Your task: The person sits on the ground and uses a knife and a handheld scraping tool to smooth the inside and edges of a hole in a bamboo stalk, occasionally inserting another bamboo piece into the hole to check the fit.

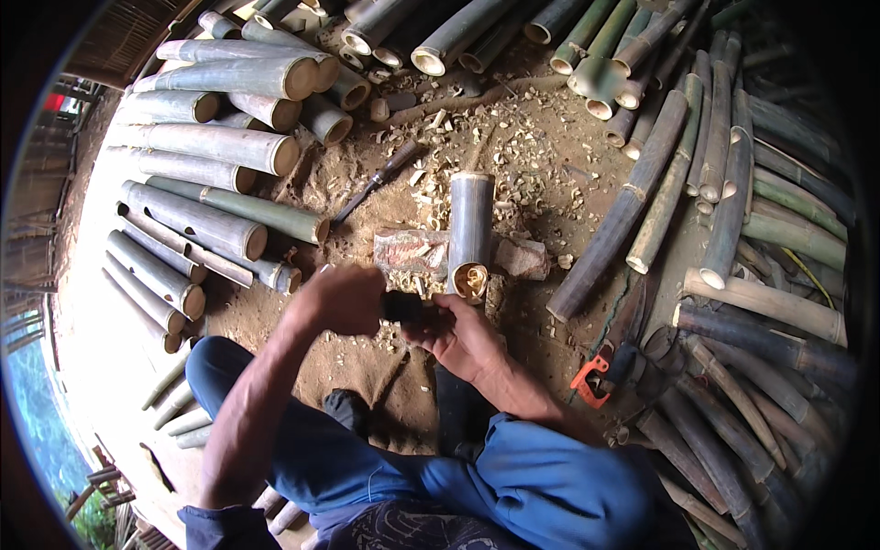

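Note:
My left hand is closed in a fist beside a small dark block-like object; I cannot make out what, if anything, lies inside the fist. The fingers of my right hand are bent around the other side of that object, and its exact kind is unclear. Just beyond my hands, a bamboo section lies pointing away from me across a rough wooden block. Curled pale shavings show in its near end. A long chisel-like tool with a dark handle rests on the ground to the left.
Cut bamboo sections lie stacked on the left, and longer poles on the right. Wood chips litter the earth floor. An orange-handled saw-like tool lies by my right knee. My blue-trousered legs frame the work spot.

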Available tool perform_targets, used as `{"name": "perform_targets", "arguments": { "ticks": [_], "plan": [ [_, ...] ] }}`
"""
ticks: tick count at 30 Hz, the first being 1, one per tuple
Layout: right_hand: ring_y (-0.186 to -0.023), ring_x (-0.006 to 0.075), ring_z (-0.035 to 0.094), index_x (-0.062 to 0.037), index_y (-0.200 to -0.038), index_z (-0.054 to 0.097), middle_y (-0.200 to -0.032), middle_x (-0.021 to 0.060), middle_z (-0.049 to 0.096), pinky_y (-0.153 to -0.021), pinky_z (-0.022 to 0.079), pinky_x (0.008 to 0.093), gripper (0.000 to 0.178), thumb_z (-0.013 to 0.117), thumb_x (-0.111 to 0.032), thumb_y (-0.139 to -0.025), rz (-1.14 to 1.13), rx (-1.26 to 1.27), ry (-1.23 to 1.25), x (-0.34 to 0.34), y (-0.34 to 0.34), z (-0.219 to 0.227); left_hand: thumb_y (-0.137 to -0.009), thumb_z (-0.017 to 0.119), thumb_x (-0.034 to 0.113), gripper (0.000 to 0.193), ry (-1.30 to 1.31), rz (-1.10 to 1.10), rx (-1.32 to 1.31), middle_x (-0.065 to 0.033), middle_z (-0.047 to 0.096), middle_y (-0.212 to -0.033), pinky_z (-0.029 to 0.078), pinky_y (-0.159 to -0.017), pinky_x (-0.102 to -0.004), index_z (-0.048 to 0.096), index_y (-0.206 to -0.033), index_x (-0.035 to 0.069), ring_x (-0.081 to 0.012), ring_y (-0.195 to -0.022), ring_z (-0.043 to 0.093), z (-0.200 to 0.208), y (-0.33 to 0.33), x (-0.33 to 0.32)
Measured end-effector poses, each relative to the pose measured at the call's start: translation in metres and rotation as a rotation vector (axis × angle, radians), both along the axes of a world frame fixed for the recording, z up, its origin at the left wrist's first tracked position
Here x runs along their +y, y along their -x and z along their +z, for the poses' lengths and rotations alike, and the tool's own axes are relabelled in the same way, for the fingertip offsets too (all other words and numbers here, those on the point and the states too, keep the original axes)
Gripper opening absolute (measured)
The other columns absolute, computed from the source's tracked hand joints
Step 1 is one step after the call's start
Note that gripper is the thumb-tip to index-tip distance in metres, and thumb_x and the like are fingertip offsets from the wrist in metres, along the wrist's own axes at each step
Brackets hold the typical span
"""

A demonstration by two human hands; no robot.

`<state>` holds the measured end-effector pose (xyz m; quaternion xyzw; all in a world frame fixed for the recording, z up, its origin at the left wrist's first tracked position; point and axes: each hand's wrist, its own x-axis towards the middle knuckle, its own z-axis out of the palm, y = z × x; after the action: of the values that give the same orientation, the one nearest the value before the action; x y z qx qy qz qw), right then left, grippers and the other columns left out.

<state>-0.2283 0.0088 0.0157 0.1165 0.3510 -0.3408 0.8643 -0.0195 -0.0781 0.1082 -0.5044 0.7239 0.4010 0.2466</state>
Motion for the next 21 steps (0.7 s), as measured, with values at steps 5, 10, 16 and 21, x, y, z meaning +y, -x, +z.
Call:
{"name": "perform_targets", "arguments": {
  "ticks": [5,10,16,21],
  "plan": [
    [-0.067,0.0323,0.072,-0.002,-0.098,0.067,-0.084,0.0172,0.072,-0.064,0.062,0.049,0.029,0.063,-0.03,-0.093,0.486,0.422,0.052,-0.003,0.033,0.004,-0.08,0.072,0.026,0.032,-0.167,0.468,0.06,-0.0265,0.073,-0.089,0.061,-0.076,-0.048,0.069,-0.091,-0.004,-0.039,-0.086,0.075,-0.032,0.039,0.112],
    [-0.055,0.0286,0.066,0.003,-0.086,0.07,-0.078,0.0157,0.069,-0.044,0.057,0.0432,0.037,0.061,-0.033,-0.092,0.952,0.62,0.186,-0.035,0.077,0.004,-0.08,0.082,0.034,0.059,-0.164,0.833,0.191,-0.0312,0.072,-0.096,0.06,-0.08,-0.0501,0.06,-0.108,-0.014,-0.0439,-0.091,0.074,-0.03,0.129,0.162],
    [-0.048,0.0205,0.057,0.0015,-0.079,0.069,-0.07,0.0105,0.063,-0.036,0.046,0.0348,0.036,0.057,-0.031,-0.091,1.196,1.088,0.454,-0.025,0.069,0.014,-0.084,0.081,0.032,0.056,-0.183,1.06,0.486,-0.0292,0.072,-0.094,0.058,-0.085,-0.0508,0.056,-0.11,-0.011,-0.0449,-0.095,0.072,-0.048,0.148,0.186],
    [-0.067,0.0248,0.066,-0.0032,-0.098,0.063,-0.093,0.0127,0.063,-0.047,0.057,0.0386,0.032,0.056,-0.034,-0.098,0.839,0.788,0.294,-0.001,0.043,0.003,-0.075,0.089,0.03,0.052,-0.129,1.077,0.604,-0.0121,0.071,-0.085,0.055,-0.075,-0.0361,0.068,-0.107,-0.005,-0.0197,-0.076,0.066,-0.081,0.077,0.197]
  ]
}}
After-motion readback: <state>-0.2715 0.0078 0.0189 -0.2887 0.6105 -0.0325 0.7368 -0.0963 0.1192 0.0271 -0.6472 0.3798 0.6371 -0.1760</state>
